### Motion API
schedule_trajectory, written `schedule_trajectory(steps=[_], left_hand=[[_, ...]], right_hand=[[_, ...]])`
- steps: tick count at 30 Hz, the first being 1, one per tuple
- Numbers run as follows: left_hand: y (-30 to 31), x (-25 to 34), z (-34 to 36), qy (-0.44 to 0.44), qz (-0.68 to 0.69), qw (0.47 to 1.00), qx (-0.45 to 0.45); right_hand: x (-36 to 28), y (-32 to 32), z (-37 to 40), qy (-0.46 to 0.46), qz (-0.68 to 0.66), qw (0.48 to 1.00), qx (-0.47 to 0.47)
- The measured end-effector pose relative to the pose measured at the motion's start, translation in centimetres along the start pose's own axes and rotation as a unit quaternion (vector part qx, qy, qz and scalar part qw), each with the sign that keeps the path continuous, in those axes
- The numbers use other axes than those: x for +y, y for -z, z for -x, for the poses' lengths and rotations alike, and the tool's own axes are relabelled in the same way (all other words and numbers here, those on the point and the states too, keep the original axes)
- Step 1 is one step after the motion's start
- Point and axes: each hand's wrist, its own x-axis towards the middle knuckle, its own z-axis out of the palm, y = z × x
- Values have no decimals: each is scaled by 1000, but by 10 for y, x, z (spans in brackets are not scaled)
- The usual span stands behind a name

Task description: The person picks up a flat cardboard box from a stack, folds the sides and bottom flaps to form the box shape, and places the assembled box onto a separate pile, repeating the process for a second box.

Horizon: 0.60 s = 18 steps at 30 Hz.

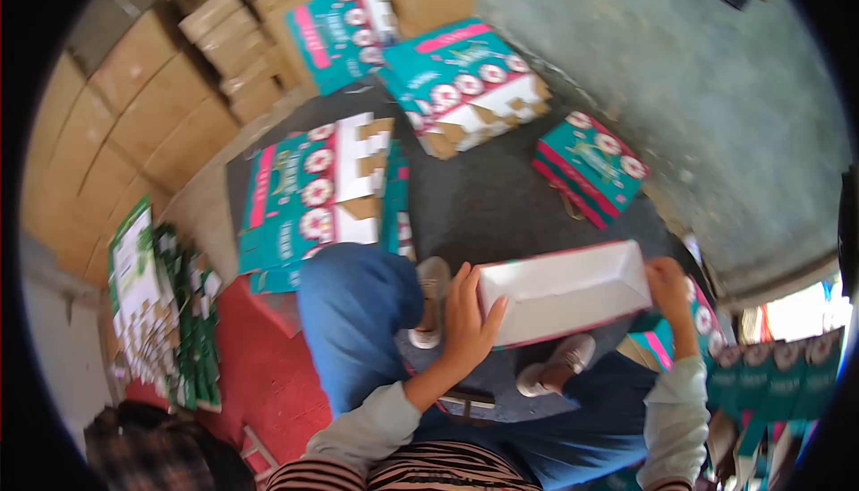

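Between my two hands is an open cardboard box (564, 299), white inside, with a thin dark red edge, held above my feet. My left hand (470, 317) grips its left end, thumb along the near side and fingers on the outer wall. At the opposite end my right hand (669, 290) is closed on the short wall; some of its fingers are hidden. A finished teal and pink box (592, 167) with flower prints lies on the dark mat (465, 205) beyond. Left of it rests a stack of flat printed cartons (313, 191), close to my left knee.
More flat carton stacks (465, 80) lie farther back on the mat. Brown cardboard boxes (143, 88) are piled along the left wall. Green and white flat packs (165, 303) stand at left. Teal boxes (778, 375) are stacked at right, near the grey wall (680, 62).
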Motion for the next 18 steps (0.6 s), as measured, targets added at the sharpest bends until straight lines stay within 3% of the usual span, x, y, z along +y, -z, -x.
schedule_trajectory(steps=[1, 2, 3, 4, 5, 6, 8, 9, 11, 13, 14, 17, 18], left_hand=[[-7, -25, -8, 97, 48, 993, 43], [-11, -57, -22, 233, 116, 962, -79], [-11, -79, -38, 356, 192, 893, -197], [5, -56, -45, 431, 218, 854, -193], [15, -28, -52, 498, 248, 808, -195], [4, -45, -49, 547, 280, 757, -221], [-6, -53, -42, 588, 308, 705, -251], [-6, -53, -43, 607, 320, 677, -267], [-2, -52, -43, 591, 349, 669, -284], [-8, -63, -39, 596, 363, 653, -294], [0, -50, -41, 598, 362, 659, -278], [25, -22, -49, 445, 390, 744, -311], [38, -9, -54, 358, 441, 762, -311]], right_hand=[[45, -6, -8, 82, 81, 992, 59], [60, -8, -13, -51, -1, 999, 9], [76, -9, -18, -202, -82, 976, -23], [91, -11, -24, -339, -136, 930, -36], [107, -14, -25, -349, -250, 896, -117], [92, -19, -22, -324, -295, 887, -144], [43, -23, -8, -269, -341, 885, -169], [17, -25, -2, -234, -345, 893, -167], [19, -28, -6, -221, -385, 878, -179], [58, -27, -16, -263, -452, 827, -205], [60, -19, -17, -283, -433, 830, -208], [66, 10, -20, -249, -422, 852, -183], [47, 9, -18, -193, -477, 852, -94]])
